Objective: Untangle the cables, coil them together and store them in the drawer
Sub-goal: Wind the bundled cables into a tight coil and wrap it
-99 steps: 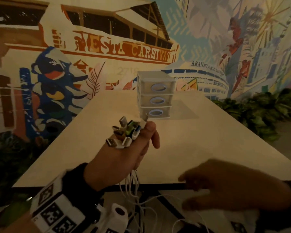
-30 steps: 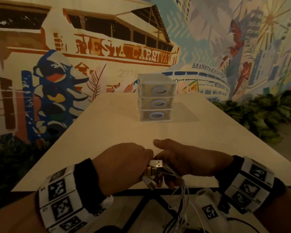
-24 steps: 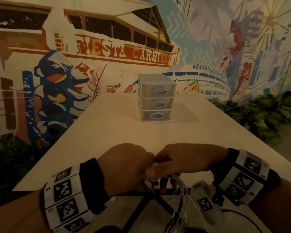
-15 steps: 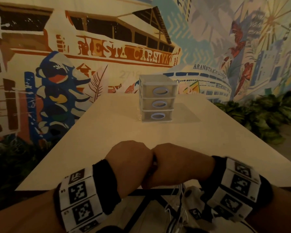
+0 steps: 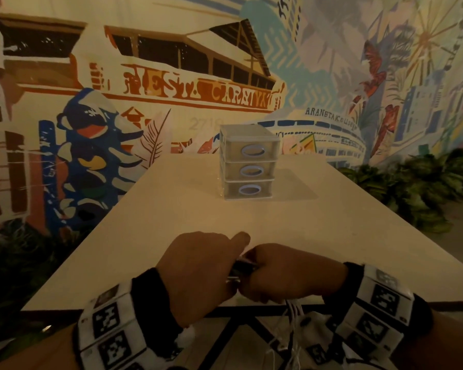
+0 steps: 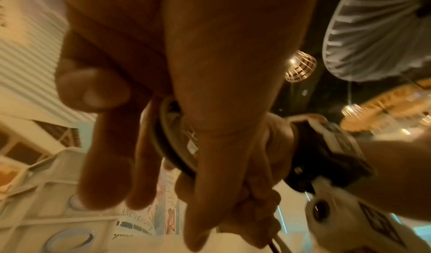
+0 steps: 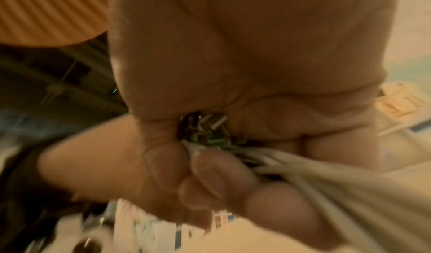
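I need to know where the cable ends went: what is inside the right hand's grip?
Inside the right hand, metal plug ends show by the palm and pale cables trail out past the fingers. The curled fingers hide how many plugs there are.

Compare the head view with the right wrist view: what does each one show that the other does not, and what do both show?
Only the head view shows the three-drawer unit with all drawers closed on the table, and white cables hanging below its edge. Only the right wrist view shows the metal plug ends bunched inside the grip. Both show the right hand gripping the bundle against the left hand.
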Demonstrator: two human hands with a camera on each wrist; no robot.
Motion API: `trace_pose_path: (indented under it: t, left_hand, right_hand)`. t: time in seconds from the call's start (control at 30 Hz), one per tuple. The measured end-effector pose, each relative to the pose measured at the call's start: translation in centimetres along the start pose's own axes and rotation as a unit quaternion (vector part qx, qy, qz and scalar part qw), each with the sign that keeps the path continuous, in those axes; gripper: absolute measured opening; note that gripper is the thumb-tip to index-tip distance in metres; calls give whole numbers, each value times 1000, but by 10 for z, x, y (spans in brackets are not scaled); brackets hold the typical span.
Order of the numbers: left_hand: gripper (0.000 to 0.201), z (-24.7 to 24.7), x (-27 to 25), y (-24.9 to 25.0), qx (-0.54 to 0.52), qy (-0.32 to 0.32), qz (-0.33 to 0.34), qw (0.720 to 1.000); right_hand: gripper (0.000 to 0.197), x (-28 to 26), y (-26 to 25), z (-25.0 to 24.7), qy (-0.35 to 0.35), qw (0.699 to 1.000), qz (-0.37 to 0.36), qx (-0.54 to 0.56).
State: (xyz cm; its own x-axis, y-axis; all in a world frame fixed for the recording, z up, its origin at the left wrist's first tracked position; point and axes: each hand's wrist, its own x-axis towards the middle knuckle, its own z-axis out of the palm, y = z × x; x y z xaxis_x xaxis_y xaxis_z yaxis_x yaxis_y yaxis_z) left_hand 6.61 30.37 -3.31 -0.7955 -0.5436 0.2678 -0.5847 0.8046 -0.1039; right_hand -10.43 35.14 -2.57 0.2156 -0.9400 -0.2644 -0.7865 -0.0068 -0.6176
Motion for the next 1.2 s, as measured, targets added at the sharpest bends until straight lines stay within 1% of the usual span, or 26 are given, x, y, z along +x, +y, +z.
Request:
trace_pose_path:
  t: [0.03, 0.07, 0.1, 0.17, 0.2, 0.3, 0.33, 0.37, 0.4, 0.43, 0.47, 0.57, 0.63, 0.7, 0.73, 0.77, 0.8, 0.83, 0.87, 0.9, 0.93, 0.97, 1.03, 1.13, 1.17, 1.2]
  left_hand:
    - [66, -2, -1, -6, -23, 16, -1, 1000]
    - [81, -5, -1, -12, -73, 14, -1, 997]
    - [91, -7, -3, -16, -154, 1, -7, 988]
    - [102, -12, -4, -20, -334, -24, -14, 942]
    - [100, -13, -5, -19, -389, -17, -5, 921]
    - [75, -11, -5, -5, -507, 14, 41, 861]
    - [67, -9, -5, 1, -553, 12, 44, 832]
    - [59, -8, -3, 5, -608, 3, 41, 793]
    - [52, -8, -1, 8, -647, -8, 38, 761]
    - [47, -10, 1, 9, -668, -14, 37, 743]
    - [42, -11, 3, 9, -667, -10, 37, 744]
    - [30, -12, 6, 8, -648, 20, 54, 759]
    - [32, -11, 5, 10, -648, 25, 62, 759]
    - [39, -11, 3, 11, -645, 50, 79, 758]
    - [42, -11, 2, 10, -641, 72, 88, 759]
    - [43, -12, 2, 9, -641, 93, 95, 756]
    - [40, -13, 2, 7, -645, 115, 98, 749]
    - [38, -14, 3, 6, -653, 134, 99, 739]
    - [37, -15, 3, 4, -662, 147, 99, 729]
    - [38, -15, 4, 3, -673, 152, 99, 717]
    - [40, -15, 5, 3, -677, 156, 93, 713]
    - [43, -15, 6, 2, -677, 165, 83, 712]
    - [45, -15, 7, 1, -683, 184, 59, 704]
    - [53, -16, 7, -8, -724, 198, 4, 661]
    - [58, -16, 7, -13, -733, 194, -16, 652]
    - [60, -14, 7, -17, -735, 188, -29, 651]
  right_hand:
    - [32, -4, 0, -5, 9, 999, -2, 39]
    - [29, -6, 3, -9, 13, 997, -19, 78]
    - [24, -9, 4, -13, 14, 992, -41, 118]
    - [18, -12, 7, -16, -1, 974, -92, 206]
    - [17, -12, 8, -17, -7, 963, -109, 244]
    - [22, -13, 5, -12, -22, 943, -147, 297]
    - [29, -12, 3, -9, -18, 942, -152, 297]
    - [35, -13, 1, -7, -8, 944, -154, 290]
    - [35, -12, 1, -4, 7, 946, -155, 284]
    - [28, -12, -2, -3, 21, 950, -157, 269]
    - [21, -11, -4, -1, 30, 952, -161, 258]
    - [14, -12, -10, 7, 8, 955, -167, 246]
    - [4, -12, -10, 11, -1, 949, -174, 264]
    - [11, -13, -8, 10, 1, 949, -182, 258]
    - [6, -14, -9, 9, 11, 948, -196, 250]
    - [10, -15, -12, 8, 26, 947, -211, 239]
    - [25, -15, -12, 6, 31, 948, -220, 228]
    - [29, -16, -13, 5, 20, 947, -224, 230]
    - [22, -14, -13, 4, 21, 947, -221, 231]
    - [7, -14, -13, 3, 13, 949, -216, 229]
    - [10, -13, -10, 3, 15, 954, -205, 219]
    - [18, -12, -6, 4, 10, 961, -194, 199]
    - [21, -9, -1, 9, -12, 969, -169, 181]
    - [34, -9, 15, 16, -29, 974, -123, 188]
    - [36, -12, 19, 16, -31, 972, -109, 205]
    - [37, -15, 23, 15, -36, 969, -100, 224]
